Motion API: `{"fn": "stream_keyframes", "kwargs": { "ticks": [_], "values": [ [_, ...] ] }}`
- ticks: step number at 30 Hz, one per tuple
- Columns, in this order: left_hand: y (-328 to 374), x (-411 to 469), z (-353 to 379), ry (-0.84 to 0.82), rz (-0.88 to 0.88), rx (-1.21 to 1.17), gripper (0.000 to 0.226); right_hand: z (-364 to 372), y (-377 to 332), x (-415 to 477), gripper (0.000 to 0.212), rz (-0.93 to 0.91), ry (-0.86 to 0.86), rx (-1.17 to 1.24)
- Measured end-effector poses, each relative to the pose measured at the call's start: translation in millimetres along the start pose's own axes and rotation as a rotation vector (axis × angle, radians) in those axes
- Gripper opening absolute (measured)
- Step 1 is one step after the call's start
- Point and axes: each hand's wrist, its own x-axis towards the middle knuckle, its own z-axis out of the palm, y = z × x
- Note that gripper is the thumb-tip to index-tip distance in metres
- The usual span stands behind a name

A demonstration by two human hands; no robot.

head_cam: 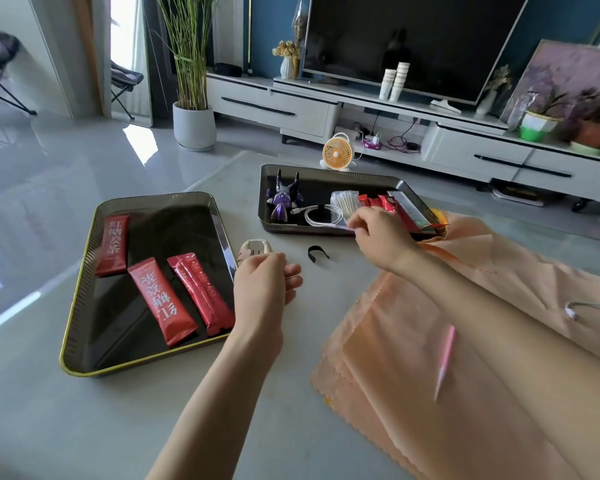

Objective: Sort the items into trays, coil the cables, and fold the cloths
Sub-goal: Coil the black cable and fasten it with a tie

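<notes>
- Red foil sachets lie sorted in the dark ridged tray left of the left hand's fingers.
- A coiled white cable sits in the far dark tray, beside the right hand's pinched fingers; what they hold is unclear.
- The left fingers curl; I cannot tell on what.
- Peach cloths lie unfolded; a black strap lies between the hands.

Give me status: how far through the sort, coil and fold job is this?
Done: three red sachets lie in the near tray; a coiled white cable sits in the far tray.
In hand: the right hand reaches over the far tray's front edge, fingers pinched; what it holds is unclear. The left hand hovers by the plug adapter.
Left: adapter, black strap, loose cable, unfolded peach cloths.
</notes>
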Motion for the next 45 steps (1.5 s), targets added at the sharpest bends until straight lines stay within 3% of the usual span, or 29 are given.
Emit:
{"fn": "stream_keyframes", "kwargs": {
  "ticks": [4, 8, 15, 20, 23, 26, 29, 35, 38, 42, 45],
  "values": [
    [1.5, 5.3, -3.9, 0.041, 0.019, -0.052, 0.021, 17.8, -10.9, 34.3, 0.027, -0.046, 0.067, -0.089],
    [5.4, 11.9, -10.9, 0.117, 0.058, -0.123, 0.018, 40.4, -16.9, 58.9, 0.024, -0.037, 0.020, -0.210],
    [8.8, 20.4, -15.0, 0.106, 0.087, -0.143, 0.015, 63.7, -30.0, 66.4, 0.037, -0.057, -0.098, -0.187],
    [15.6, 23.1, -18.0, 0.116, 0.041, -0.181, 0.027, 52.5, -47.9, 32.8, 0.034, -0.127, -0.038, 0.005],
    [22.8, 25.8, -25.7, 0.170, 0.045, -0.227, 0.029, 44.4, -66.9, -17.1, 0.026, -0.209, -0.294, 0.277],
    [25.5, 24.7, -30.8, 0.197, 0.052, -0.229, 0.026, 49.3, -73.3, -53.1, 0.030, -0.341, -0.456, 0.162],
    [23.7, 17.8, -25.4, 0.152, 0.031, -0.211, 0.030, 57.6, -74.2, -66.4, 0.035, -0.346, -0.452, 0.043],
    [16.0, 9.1, -12.8, 0.008, -0.043, -0.114, 0.029, 58.5, -73.5, -73.3, 0.017, -0.464, -0.275, -0.181],
    [14.1, 9.3, -14.3, -0.003, -0.041, -0.085, 0.027, 52.1, -67.9, -70.3, 0.019, -0.569, -0.219, -0.340],
    [13.1, 10.1, -13.7, -0.005, -0.057, -0.061, 0.024, 48.1, -61.2, -65.2, 0.019, -0.663, -0.220, -0.421],
    [13.1, 11.1, -12.8, -0.023, -0.075, -0.098, 0.026, 41.3, -57.6, -60.9, 0.021, -0.672, -0.203, -0.348]
  ]
}}
